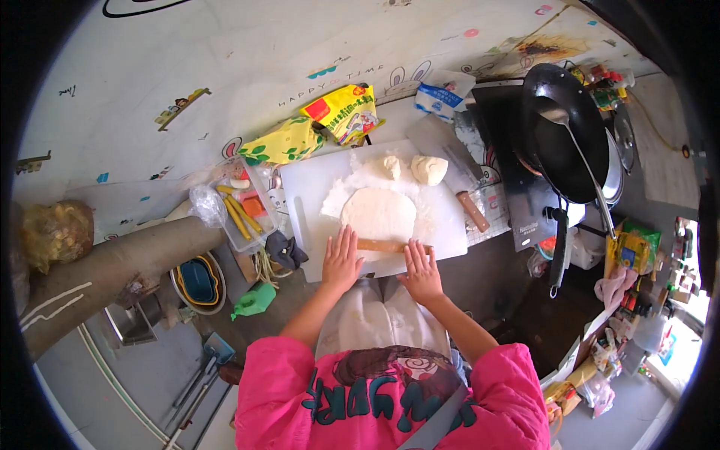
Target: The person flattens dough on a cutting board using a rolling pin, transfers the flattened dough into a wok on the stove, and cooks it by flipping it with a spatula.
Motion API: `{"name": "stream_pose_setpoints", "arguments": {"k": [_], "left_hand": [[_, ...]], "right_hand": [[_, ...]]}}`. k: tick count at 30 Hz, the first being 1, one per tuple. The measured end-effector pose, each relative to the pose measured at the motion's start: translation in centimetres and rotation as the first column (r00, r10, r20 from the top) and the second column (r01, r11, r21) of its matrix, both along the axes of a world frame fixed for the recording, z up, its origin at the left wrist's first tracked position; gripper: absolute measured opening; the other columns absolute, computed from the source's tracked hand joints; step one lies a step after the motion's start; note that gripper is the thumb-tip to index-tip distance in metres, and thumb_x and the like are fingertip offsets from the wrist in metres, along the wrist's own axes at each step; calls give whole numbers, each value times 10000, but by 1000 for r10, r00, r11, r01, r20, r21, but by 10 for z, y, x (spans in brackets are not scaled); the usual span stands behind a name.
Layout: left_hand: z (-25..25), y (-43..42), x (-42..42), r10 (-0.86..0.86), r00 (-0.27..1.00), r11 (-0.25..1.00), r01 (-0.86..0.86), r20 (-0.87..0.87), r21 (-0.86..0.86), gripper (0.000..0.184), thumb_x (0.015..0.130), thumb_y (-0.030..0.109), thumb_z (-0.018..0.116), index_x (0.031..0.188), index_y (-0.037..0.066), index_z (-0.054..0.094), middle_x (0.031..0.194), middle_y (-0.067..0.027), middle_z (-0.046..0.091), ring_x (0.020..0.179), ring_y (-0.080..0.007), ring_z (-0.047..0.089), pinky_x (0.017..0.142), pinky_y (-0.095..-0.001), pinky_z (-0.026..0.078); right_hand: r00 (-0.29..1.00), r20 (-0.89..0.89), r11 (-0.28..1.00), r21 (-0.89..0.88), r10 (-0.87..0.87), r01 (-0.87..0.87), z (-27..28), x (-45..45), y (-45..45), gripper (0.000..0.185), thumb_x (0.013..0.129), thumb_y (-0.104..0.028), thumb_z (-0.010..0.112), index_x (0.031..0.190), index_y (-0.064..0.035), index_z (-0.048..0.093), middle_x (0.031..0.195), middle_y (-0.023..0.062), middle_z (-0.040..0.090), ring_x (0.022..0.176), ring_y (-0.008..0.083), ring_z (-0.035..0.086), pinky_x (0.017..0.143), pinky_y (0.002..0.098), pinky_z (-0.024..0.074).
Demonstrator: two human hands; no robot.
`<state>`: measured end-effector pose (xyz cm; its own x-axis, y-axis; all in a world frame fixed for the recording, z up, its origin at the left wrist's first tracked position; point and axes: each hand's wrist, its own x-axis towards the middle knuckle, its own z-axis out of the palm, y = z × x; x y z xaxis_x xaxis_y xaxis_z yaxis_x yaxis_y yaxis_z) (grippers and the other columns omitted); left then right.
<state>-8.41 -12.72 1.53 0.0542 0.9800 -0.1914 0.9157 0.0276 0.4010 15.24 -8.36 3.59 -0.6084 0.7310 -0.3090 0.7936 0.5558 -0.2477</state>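
A flat round sheet of dough (379, 213) lies on a floured white cutting board (306, 238). Across the dough's near edge rests a wooden rolling pin (381, 245). My left hand (343, 261) lies flat over the pin's left end with its fingers stretched forward. Over the right end lies my right hand (420, 271), its fingers also extended and slightly apart. Behind the sheet sit two dough lumps, a smaller one (390, 168) and a larger one (429, 170). A cleaver (448, 154) with a wooden handle lies along the board's right side.
Yellow bags (343, 114) stand behind the board against the wall. To the left is a clear plastic container (251, 225) with yellow sticks. On the right, a black wok (566, 142) holding a ladle (583, 154) sits over the stove (523, 225).
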Motion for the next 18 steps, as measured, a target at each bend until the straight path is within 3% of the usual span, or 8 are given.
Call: {"name": "stream_pose_setpoints", "arguments": {"k": [4, 5, 8, 12, 13, 18], "left_hand": [[4, 32, -4, -25, 995, 999, 29, -101, 35, 737, 851, 279, 594, 1446, 17, 247, 1527, -144, 206, 1417, -282, 189, 1125, -511, 169], [5, 41, -4, -9, 995, 999, 14, -99, 46, 728, 855, 277, 587, 1446, 19, 250, 1529, -142, 203, 1418, -279, 188, 1124, -512, 169], [9, 64, -2, 45, 995, 996, -37, -89, 84, 705, 866, 279, 570, 1444, 24, 259, 1533, -137, 196, 1420, -272, 187, 1122, -512, 168], [8, 88, 7, 84, 994, 993, -79, -64, 83, 693, 887, 286, 542, 1447, 11, 239, 1534, -147, 183, 1424, -286, 169, 1123, -525, 145], [5, 95, 8, 80, 995, 995, -76, -58, 66, 693, 894, 286, 533, 1449, 5, 227, 1534, -153, 178, 1425, -294, 160, 1124, -532, 135], [-7, 139, 13, 152, 983, 983, -139, -105, 121, 669, 890, 292, 543, 1435, 11, 275, 1530, -134, 208, 1419, -265, 188, 1132, -495, 153]], "right_hand": [[987, -132, 993, 57, -96, 104, -17, -1, 27, 494, 816, -150, 545, 1282, -23, 446, 1294, 128, 465, 1240, 287, 418, 1019, 472, 320], [973, -216, 989, 104, -81, 105, -21, -2, 38, 402, 788, -69, 511, 1188, -35, 496, 1130, 103, 505, 1104, 270, 479, 941, 436, 365], [958, -287, 990, 125, -21, 59, -22, -8, 60, 407, 769, -58, 513, 1175, -27, 503, 1118, 110, 509, 1081, 277, 487, 940, 421, 372], [952, -289, 972, 170, -106, 160, -16, -13, 88, 395, 764, -37, 501, 1159, -22, 510, 1126, 120, 511, 1080, 283, 490, 936, 412, 378], [956, -252, 980, 90, -150, 178, -18, -11, 94, 420, 783, -85, 547, 1193, -17, 491, 1157, 131, 507, 1113, 297, 479, 960, 427, 360], [914, -252, 913, 179, -318, 367, -28, -26, 116, 607, 790, -311, 659, 1245, 28, 445, 1257, 175, 463, 1187, 341, 427, 1018, 473, 298]]}}
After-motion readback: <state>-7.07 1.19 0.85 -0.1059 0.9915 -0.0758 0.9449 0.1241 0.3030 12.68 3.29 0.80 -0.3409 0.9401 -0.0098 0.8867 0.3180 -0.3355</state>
